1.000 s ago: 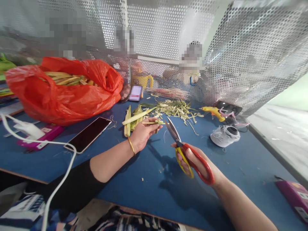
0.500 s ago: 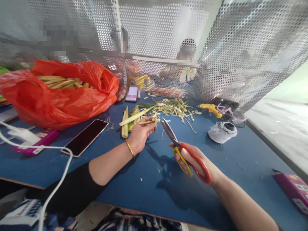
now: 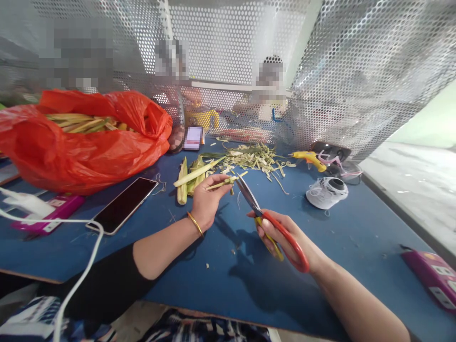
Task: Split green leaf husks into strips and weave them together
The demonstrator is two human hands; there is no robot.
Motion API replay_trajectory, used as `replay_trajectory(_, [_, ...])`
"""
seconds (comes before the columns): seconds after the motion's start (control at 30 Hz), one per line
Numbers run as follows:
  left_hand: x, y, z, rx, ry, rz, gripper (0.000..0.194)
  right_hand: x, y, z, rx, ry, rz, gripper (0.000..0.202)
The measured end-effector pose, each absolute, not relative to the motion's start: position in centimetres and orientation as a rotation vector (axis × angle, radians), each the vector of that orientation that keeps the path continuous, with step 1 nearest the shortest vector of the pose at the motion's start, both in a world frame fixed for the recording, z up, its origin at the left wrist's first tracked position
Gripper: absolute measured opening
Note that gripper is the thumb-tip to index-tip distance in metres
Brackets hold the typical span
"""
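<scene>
My left hand point(image 3: 210, 202) pinches a thin pale-green plant strip point(image 3: 228, 182) above the blue table point(image 3: 199, 289). Wrapped round the red and yellow handles of a pair of scissors point(image 3: 251, 197) is my right hand point(image 3: 281, 235). The blades point up and left, their tips at the right end of the strip. Just behind my left hand lie several wide green leaf pieces point(image 3: 182, 183). Beyond the scissors is a pile of green trimmings point(image 3: 254, 157).
On the left stand a red plastic bag point(image 3: 89, 161) of stalks, a phone point(image 3: 124, 204) and a purple power strip point(image 3: 64, 213). A white thread spool point(image 3: 327, 193), yellow glue gun point(image 3: 309, 160) and another purple power strip point(image 3: 431, 275) are on the right. Behind is a perforated screen point(image 3: 228, 42).
The strip in my left hand has tilted, its right end now higher. Both hands stay close together, and the whole view has shifted slightly.
</scene>
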State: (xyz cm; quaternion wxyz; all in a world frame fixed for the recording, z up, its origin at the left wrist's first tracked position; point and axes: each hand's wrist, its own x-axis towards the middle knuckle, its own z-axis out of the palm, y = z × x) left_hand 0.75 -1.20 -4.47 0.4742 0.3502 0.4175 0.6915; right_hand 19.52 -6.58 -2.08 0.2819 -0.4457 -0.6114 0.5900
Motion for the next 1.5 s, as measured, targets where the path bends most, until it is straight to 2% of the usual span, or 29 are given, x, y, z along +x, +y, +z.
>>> replay_trajectory(0.17, [0.3, -1.3, -4.4, 1.137, 1.128, 1.728, 0.015, 19.7, -6.5, -2.3, -1.244, -1.63, 1.557, 0.061])
replay_trajectory(0.4, [-0.9, -1.2, -4.1, 1.581, 1.194, 1.796, 0.016, 20.2, -6.3, -2.0, -1.238, -1.632, 1.593, 0.061])
replay_trajectory(1.0, [-1.6, -1.5, -3.7, 1.798, 1.213, 1.832, 0.016, 20.5, -6.1, -1.2, -1.241, -1.635, 1.63, 0.065])
replay_trajectory(1.2, [-1.5, -1.5, -3.7, 1.836, 1.189, 1.77, 0.015, 20.4, -6.2, -0.9, -1.263, -1.625, 1.627, 0.058])
replay_trajectory(1.5, [-2.1, -0.5, -4.6, 2.205, 1.131, 1.94, 0.012, 20.5, -6.2, -1.3, -1.309, -1.636, 1.608, 0.052])
